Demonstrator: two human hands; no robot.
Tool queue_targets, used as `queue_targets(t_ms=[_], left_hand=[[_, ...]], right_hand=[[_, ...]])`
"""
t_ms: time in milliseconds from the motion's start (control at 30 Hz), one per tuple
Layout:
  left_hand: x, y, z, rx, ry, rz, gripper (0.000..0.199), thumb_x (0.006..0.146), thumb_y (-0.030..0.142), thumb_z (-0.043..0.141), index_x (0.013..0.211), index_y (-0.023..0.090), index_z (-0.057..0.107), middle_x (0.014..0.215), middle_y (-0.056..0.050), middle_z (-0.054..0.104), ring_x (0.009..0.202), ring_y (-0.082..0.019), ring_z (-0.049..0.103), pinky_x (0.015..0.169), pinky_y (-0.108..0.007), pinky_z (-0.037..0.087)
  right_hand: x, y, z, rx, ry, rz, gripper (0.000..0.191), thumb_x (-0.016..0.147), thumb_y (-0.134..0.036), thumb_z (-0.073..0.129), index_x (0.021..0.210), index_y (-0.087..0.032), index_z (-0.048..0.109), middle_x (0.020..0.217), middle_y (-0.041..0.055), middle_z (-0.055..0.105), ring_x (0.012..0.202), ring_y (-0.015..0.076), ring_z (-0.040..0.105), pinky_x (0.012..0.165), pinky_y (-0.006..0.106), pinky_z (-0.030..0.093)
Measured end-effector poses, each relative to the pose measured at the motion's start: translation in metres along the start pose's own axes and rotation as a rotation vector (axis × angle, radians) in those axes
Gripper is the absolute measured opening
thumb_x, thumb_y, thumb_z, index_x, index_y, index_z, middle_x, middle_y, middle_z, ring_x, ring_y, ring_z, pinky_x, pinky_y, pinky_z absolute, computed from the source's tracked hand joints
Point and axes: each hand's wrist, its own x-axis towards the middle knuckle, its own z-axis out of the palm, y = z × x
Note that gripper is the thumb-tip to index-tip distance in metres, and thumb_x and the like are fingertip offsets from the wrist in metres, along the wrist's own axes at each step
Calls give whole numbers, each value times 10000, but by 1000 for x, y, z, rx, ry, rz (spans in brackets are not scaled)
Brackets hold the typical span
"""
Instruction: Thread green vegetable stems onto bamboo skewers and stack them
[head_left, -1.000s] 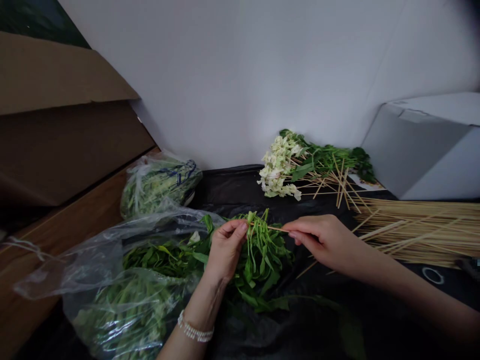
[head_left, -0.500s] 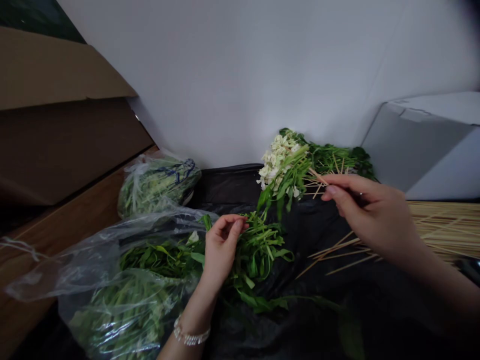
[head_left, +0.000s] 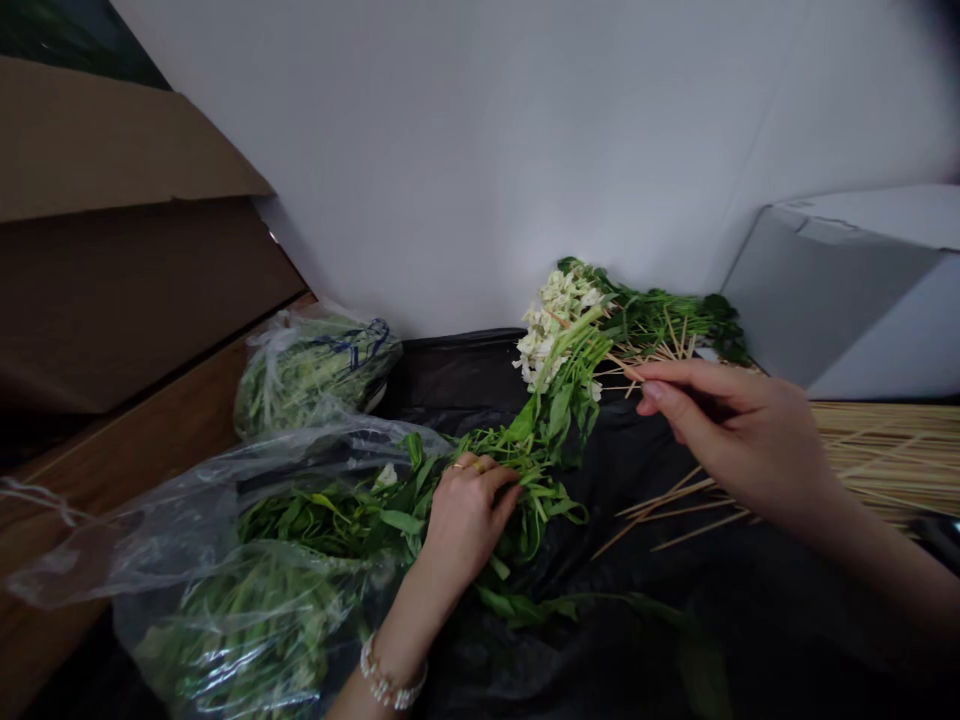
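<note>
My right hand (head_left: 720,425) pinches the end of a thin wooden skewer (head_left: 626,370) between thumb and fingers. Green stems and leaves (head_left: 574,355) are threaded on it, pointing up and left in front of pale leafy skewers (head_left: 551,320). Below, my left hand (head_left: 472,505), with a bracelet at the wrist, has its fingers curled into a pile of long leafy greens (head_left: 540,490). Its fingertips are partly hidden among the stems. More dark green leaves (head_left: 315,515) lie to its left on the open plastic bag.
Bagged greens (head_left: 315,370) stand at the back left, another clear bag (head_left: 255,630) at front left. Bare skewers (head_left: 892,455) lie right, with some loose ones (head_left: 675,505). A white box (head_left: 847,300), a cardboard box (head_left: 135,290) and a white wall surround the black plastic sheet (head_left: 585,660).
My left hand has moved right and down, its fingers now in the pile of greens. My right hand has shifted slightly, and the threaded greens hang a little lower.
</note>
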Motion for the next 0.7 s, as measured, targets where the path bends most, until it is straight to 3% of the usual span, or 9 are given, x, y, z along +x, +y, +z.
queue_targets(t_ms=[100,267,333,467,600,700], left_hand=[[2,1,-4,-45,32,-55,104,820,240,662,828,269,761,809,-62,705,819,-242,589,816,-353,401],[6,3,-13,-487,427,-300,94,790,295,713,827,221,758,798,-35,703,786,-188,595,764,-265,427],[8,4,-17,-735,494,-398,151,756,334,753,831,203,752,766,-11,697,731,-141,595,729,-227,442],[11,4,-20,-1138,451,-516,253,650,334,844,843,194,758,805,1,723,712,-88,623,675,-176,472],[11,5,-17,-1227,410,-561,315,618,310,870,894,193,774,843,-10,751,709,-77,644,674,-163,499],[11,9,-15,-1209,395,-545,312,615,311,872,888,192,779,862,-15,763,731,-85,658,729,-179,515]], right_hand=[[0,0,-1,41,-24,18,193,905,-297,543,985,-254,714,707,22,705,560,173,621,520,316,479],[-1,0,-4,29,-64,-7,195,919,-284,513,985,-275,697,650,11,661,528,177,589,489,322,455],[-2,0,-5,39,-90,-25,190,918,-278,515,986,-276,692,643,6,657,520,170,581,467,309,443],[-3,-2,-4,78,-227,-81,193,918,-253,513,969,-266,699,654,-1,670,561,150,611,496,272,470],[-7,-4,3,96,-439,-158,205,914,-233,524,970,-233,721,721,0,707,615,126,637,564,235,496],[-11,-5,11,66,-475,-175,233,921,-215,502,972,-225,729,797,7,737,660,121,655,612,230,507]])
